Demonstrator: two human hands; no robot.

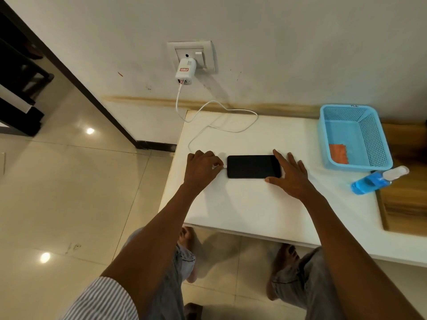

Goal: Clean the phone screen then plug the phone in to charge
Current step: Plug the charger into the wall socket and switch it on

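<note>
A black phone (253, 166) lies flat on the white table (249, 204), screen dark. My left hand (201, 168) pinches the white cable's plug at the phone's left end. My right hand (290, 174) holds the phone's right end, fingers spread along its far edge and thumb at its near edge. The white cable (231, 114) loops over the table's back and runs up to a white charger (185, 71) plugged into a wall socket (203, 55).
A light blue mesh basket (355, 137) with an orange cloth (338, 153) in it stands at the table's right. A spray bottle of blue liquid (374, 181) lies beside it. Wooden surface at far right. Tiled floor to the left.
</note>
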